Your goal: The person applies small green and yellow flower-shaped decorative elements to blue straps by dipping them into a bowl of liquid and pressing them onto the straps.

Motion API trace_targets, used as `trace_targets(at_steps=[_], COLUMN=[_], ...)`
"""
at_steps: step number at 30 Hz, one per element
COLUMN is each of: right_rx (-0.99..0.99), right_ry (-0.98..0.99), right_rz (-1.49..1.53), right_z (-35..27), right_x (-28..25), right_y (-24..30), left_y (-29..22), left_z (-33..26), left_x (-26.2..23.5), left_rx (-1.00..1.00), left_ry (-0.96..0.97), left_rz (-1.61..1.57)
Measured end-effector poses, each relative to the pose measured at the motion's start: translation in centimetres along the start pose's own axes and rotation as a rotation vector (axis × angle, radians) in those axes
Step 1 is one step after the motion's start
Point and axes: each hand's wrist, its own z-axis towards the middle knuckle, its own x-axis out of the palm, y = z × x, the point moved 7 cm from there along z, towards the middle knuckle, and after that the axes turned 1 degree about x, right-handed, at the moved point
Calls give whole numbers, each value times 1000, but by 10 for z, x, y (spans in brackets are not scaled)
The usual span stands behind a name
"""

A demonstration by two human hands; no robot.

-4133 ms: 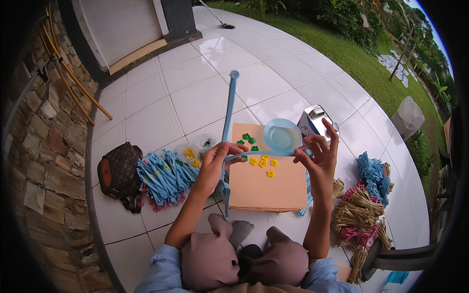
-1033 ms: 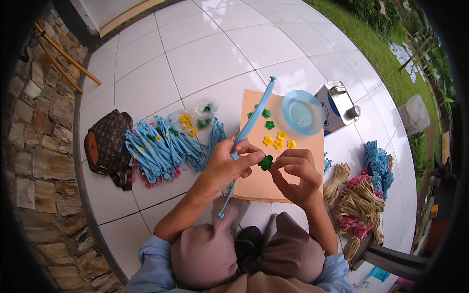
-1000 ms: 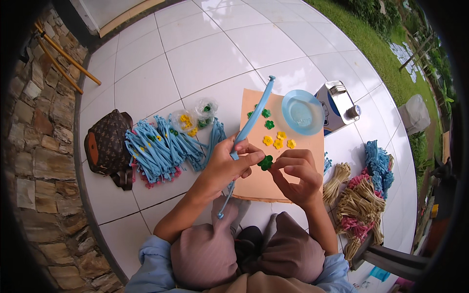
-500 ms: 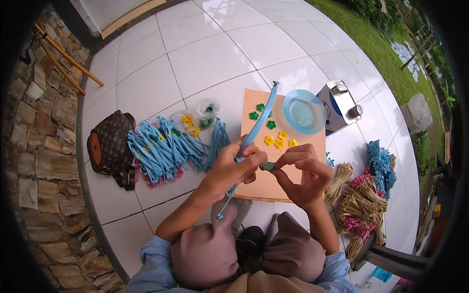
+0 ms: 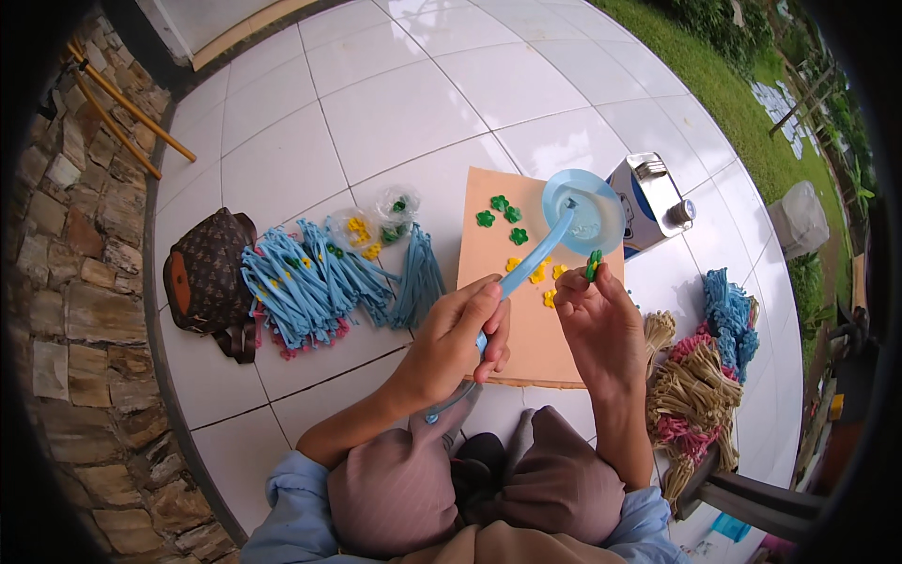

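My left hand (image 5: 462, 329) is closed round a light blue flexible strip (image 5: 543, 252), which leans up to the right. Its far tip overlaps the light blue plate (image 5: 613, 211); I cannot tell whether they touch. A thin knotted end hangs below that hand. Between the fingertips of my right hand (image 5: 606, 324) a small green plastic flower (image 5: 594, 265) is pinched, held edge-on above the board. Under both hands lies a tan board (image 5: 540, 352). On it are several green flowers (image 5: 518, 237) and several yellow flowers (image 5: 537, 275), partly hidden by the strip and my right hand.
On the left lie a brown patterned bag (image 5: 209, 273), a pile of blue strips (image 5: 301, 291) and clear bags of flowers (image 5: 362, 230). A metal can (image 5: 653, 202) stands beside the plate. Beige corded bundles (image 5: 700, 385) and blue bundles (image 5: 731, 320) lie at right.
The blue strip has swung over to the right, its tip now across the plate. My right hand has moved up and away from my left, carrying the green flower.
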Motion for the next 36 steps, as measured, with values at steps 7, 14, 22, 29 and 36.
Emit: trace_targets(at_steps=[7, 14, 22, 29, 36], right_rx=[62, 33, -32, -55, -60], right_ry=[-28, -13, -46, -33, -31], right_rz=[-3, -70, -174, -191, -182], right_z=[1, 5, 5, 6, 6], right_x=[0, 0, 5, 7, 7], right_y=[-15, -24, -24, -24, -24], left_y=[4, 8, 6, 5, 5], left_z=[-1, -1, -2, -1, -1], left_x=[-2, -3, -6, -4, -4], left_rx=[-36, -30, 66, 87, 91], left_ry=[-40, -94, -143, -128, -121], left_rz=[51, 233, 347, 412, 440])
